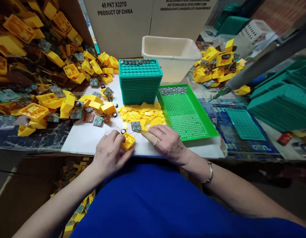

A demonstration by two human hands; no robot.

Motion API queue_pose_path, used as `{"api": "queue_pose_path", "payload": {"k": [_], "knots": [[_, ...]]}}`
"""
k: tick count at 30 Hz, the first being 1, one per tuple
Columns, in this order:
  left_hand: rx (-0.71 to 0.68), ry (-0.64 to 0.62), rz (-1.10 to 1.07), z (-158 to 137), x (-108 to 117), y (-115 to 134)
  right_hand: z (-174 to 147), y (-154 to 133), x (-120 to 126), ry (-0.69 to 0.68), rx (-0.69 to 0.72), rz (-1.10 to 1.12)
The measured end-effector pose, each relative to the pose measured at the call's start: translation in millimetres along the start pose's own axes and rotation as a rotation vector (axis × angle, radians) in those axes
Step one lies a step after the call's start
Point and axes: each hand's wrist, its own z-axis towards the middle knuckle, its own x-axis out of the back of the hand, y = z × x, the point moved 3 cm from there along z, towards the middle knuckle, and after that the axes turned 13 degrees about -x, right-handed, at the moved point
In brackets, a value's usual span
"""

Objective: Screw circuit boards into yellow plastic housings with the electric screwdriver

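My left hand (pixel 110 149) is closed around a small yellow plastic housing (pixel 128 141), its open side facing up. My right hand (pixel 167 142), with a finger cot (pixel 150 137) on one finger, pinches the edge of a small grey-green circuit board (pixel 136 126). Thin wires run between the board and the housing. Beside the housing lies a small round black part (pixel 123 131). Just beyond both hands is a heap of flat yellow plastic pieces (pixel 143 114).
A stack of teal trays (pixel 140 86) stands behind the heap. To its right are a green perforated tray (pixel 204 122) with screws (pixel 174 90) and a white tub (pixel 165 62). Yellow housings (pixel 52 100) pile up at left. A power screwdriver (pixel 229 86) hangs at right.
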Motion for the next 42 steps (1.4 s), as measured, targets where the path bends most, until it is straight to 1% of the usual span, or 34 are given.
{"api": "queue_pose_path", "payload": {"k": [2, 3, 5, 7, 9, 11, 12, 14, 16, 19, 22, 24, 25, 26, 28, 30, 31, 32, 33, 35, 37, 39, 42], "knots": [[-0.025, -0.065, 0.119, -3, -9, 7, -13, -1, 0, -0.067, 0.030, 0.028], [-0.036, -0.086, 0.133, -4, -10, 9, -18, -1, 1, -0.096, 0.021, 0.077], [-0.051, -0.093, 0.066, -6, -5, 7, -26, -1, 5, -0.097, -0.039, 0.186], [-0.052, -0.106, -0.080, -6, 3, -1, -29, 0, 12, -0.059, -0.144, 0.217], [-0.050, -0.174, -0.219, -7, 7, -10, -30, 0, 16, -0.063, -0.241, 0.137], [-0.059, -0.261, -0.289, -7, 7, -18, -29, -3, 17, -0.142, -0.277, 0.000], [-0.066, -0.283, -0.302, -7, 6, -22, -29, -4, 16, -0.186, -0.283, -0.062], [-0.082, -0.280, -0.308, -8, 2, -27, -28, -6, 13, -0.267, -0.296, -0.150], [-0.086, -0.258, -0.308, -9, -2, -29, -26, -7, 11, -0.326, -0.324, -0.193], [-0.052, -0.256, -0.326, -6, -5, -29, -22, -7, 9, -0.400, -0.357, -0.200], [-0.007, -0.262, -0.378, 0, -1, -25, -17, -5, 9, -0.480, -0.403, -0.164], [0.050, -0.269, -0.437, 5, 2, -22, -12, -3, 10, -0.492, -0.460, -0.058], [0.091, -0.273, -0.479, 6, 3, -20, -10, -2, 12, -0.470, -0.497, 0.044], [0.138, -0.273, -0.536, 8, 3, -17, -7, -1, 13, -0.435, -0.542, 0.182], [0.231, -0.266, -0.699, 10, 2, -11, -4, 1, 15, -0.388, -0.670, 0.538], [0.311, -0.247, -0.903, 12, -2, -3, -3, 2, 13, -0.430, -0.795, 0.885], [0.346, -0.233, -1.013, 14, -4, 1, -3, 2, 12, -0.459, -0.818, 0.996], [0.382, -0.215, -1.118, 15, -5, 4, -2, 2, 12, -0.468, -0.791, 1.038], [0.415, -0.200, -1.215, 17, -7, 7, -1, 3, 13, -0.448, -0.710, 1.013], [0.470, -0.186, -1.380, 21, -8, 11, 2, 4, 19, -0.357, -0.454, 0.836], [0.511, -0.211, -1.494, 24, -9, 13, 4, 4, 24, -0.303, -0.207, 0.644], [0.534, -0.240, -1.576, 24, -11, 14, 5, 4, 27, -0.333, -0.056, 0.529], [0.530, -0.250, -1.668, 23, -13, 15, 10, 5, 30, -0.439, 0.073, 0.389]]}}
